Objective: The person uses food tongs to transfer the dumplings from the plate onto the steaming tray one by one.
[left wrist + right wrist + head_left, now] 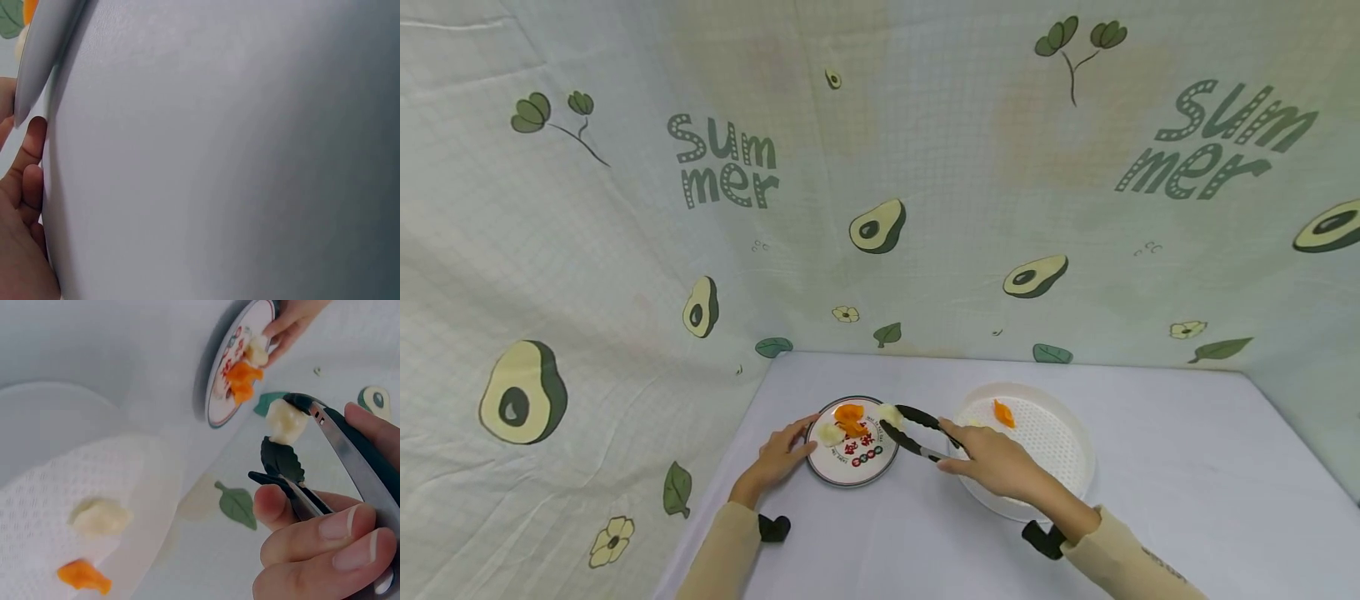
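My left hand (781, 457) grips the left rim of a white round plate (835, 471) with red lettering and a dark edge. On that plate lie a pale dumpling (831, 433) and orange dumplings (852, 427). My right hand (1000, 462) holds black-and-metal tongs (904, 440), their tips pinching another pale dumpling (286, 422) by the plate's right rim. Below the right hand, partly covered by it, is a white round tray (1084, 454) with a dimpled base. It bears an orange dumpling (1003, 413) and a pale dumpling (101, 517).
A pale cloth covers the table (1187, 467). Behind and to the left hangs a printed curtain (940, 167) with avocados, leaves and lettering, meeting the table's back edge. Black straps with dark pieces (1043, 540) sit at both wrists.
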Motion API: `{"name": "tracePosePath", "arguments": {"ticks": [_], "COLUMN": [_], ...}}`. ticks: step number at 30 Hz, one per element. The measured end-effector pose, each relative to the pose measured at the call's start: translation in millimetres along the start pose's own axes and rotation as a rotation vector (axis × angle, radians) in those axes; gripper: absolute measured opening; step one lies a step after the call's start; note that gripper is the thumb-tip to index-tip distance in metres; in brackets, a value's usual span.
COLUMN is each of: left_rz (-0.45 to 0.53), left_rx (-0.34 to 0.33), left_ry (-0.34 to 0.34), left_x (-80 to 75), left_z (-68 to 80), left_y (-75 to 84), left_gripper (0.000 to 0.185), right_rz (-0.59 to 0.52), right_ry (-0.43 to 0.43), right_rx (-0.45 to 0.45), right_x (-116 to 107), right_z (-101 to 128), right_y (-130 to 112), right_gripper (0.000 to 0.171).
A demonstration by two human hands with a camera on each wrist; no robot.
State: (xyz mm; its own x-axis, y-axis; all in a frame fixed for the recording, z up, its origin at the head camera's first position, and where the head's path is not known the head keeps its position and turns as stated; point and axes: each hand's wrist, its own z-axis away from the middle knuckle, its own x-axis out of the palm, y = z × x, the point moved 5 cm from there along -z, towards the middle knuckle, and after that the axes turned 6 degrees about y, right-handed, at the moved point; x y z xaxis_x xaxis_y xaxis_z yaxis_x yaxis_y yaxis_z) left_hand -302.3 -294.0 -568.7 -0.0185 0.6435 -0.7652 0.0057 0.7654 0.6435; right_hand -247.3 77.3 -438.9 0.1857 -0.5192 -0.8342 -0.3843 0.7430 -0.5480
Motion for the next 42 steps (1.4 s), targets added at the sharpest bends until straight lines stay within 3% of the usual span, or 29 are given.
{"name": "tracePosePath", "arguments": {"ticks": [11, 21, 32, 42], "left_rz": [0.0, -0.017, 0.005, -0.001], "left_rx": [0.004, 0.009, 0.009, 0.014], "left_ry": [-0.018, -0.011, -0.016, -0.013], "left_x": [-0.6, -1.6, -0.7, 0.9], "left_z": [0.1, -3.9, -3.3, -2.9], "left_y": [1.2, 1.7, -0.3, -0.2], "left_gripper": [0.053, 0.053, 0.053, 0.053], "right_rz": [-0.075, -0.104, -0.138, -0.097], "right_ry": [-0.031, -0.052, -0.119, -0.137], "right_rx": [-0.039, 0.037, 0.099, 0.151], "right_x": [-31, -47, -39, -31], "right_z": [23, 44, 68, 76], "right_y": [29, 57, 89, 99], "right_gripper": [0.078, 0.079, 0.08, 0.078]}}
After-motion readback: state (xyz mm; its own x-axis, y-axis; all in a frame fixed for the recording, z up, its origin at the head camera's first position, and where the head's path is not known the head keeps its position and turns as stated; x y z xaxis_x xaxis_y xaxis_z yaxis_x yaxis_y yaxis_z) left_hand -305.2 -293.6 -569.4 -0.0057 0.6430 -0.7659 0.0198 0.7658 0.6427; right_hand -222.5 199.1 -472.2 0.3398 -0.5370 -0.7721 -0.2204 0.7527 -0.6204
